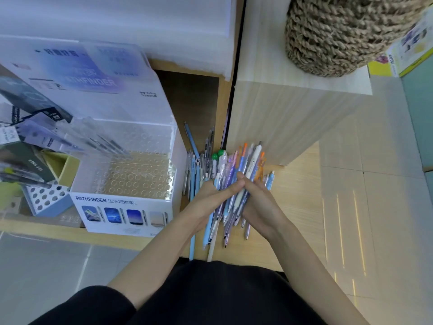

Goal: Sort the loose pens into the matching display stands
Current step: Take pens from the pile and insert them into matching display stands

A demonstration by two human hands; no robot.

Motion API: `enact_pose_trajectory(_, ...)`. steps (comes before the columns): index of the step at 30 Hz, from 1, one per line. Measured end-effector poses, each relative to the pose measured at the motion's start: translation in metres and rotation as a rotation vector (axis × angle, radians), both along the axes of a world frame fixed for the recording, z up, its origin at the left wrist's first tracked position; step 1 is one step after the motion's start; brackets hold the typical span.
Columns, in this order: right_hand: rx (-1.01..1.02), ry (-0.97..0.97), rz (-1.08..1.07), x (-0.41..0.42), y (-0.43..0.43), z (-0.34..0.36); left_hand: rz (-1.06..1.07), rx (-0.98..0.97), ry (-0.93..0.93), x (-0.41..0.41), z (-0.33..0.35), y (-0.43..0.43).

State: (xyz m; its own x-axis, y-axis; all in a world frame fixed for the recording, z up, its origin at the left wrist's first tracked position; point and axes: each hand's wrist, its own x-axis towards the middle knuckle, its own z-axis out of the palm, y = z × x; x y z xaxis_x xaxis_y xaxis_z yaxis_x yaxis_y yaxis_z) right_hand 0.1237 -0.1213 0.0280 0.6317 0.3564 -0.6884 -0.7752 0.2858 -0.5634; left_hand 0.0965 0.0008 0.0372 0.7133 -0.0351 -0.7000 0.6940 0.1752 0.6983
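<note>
Just the one head view, looking down over the desk (297, 198).

Both hands are on the same fat bunch of pens (248, 160), right at the near edge of the desk and about the middle of the shot. The right hand (260, 202) is wrapped round the bunch from the right. Its thumb sits on top of the pens and the fingers curl underneath, so that's a proper grip. The left hand (209, 199) comes in from the left with its fingers (230, 190) laid pretty much straight across the front of the bunch, pressing on it rather than curling round. Can't see its thumb. The fingertips of the two hands meet on the pens.

The bunch is a mix of colours: blue, white, purple and a few orange clickers. The tops fan out toward the far side and the tips poke out below the hands, toward the person.

More loose pens (194, 167) lie on the desk just left of the bunch, mostly light blue and clear ones, plus a couple with green ball tops (218, 154).

Left of those sits a white display stand (121, 216) marked PATHFINDER, with a clear tray of round holes on top. Further left there's a small blue-and-white holed stand (46, 198) with packaged pens around it.

On the far right, a rope basket (339, 36) sits on a pale wooden box (293, 118).
</note>
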Motion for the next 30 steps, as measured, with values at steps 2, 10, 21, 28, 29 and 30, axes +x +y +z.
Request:
enact_pose_trajectory(2,0.075,-0.005,0.025,0.001,0.003,0.006,0.013,-0.013,-0.005,0.004,0.002,0.001)
enact_pose_trajectory(10,0.038,-0.083,0.175,0.000,0.011,0.027,0.092,-0.007,-0.131,0.001,0.010,0.008)
enact_pose_trajectory(21,0.087,-0.169,0.271,-0.010,0.080,0.044,0.452,-0.081,-0.186,-0.034,0.038,0.053)
enact_pose_trajectory(28,0.053,-0.230,0.274,-0.049,0.157,0.054,0.630,-0.026,-0.267,-0.076,0.050,0.126)
enact_pose_trajectory(29,0.054,-0.248,0.281,-0.055,0.169,0.056,0.647,-0.030,-0.282,-0.085,0.053,0.139)
enact_pose_trajectory(30,0.071,-0.266,0.302,-0.062,0.184,0.061,0.666,-0.033,-0.302,-0.094,0.055,0.152)
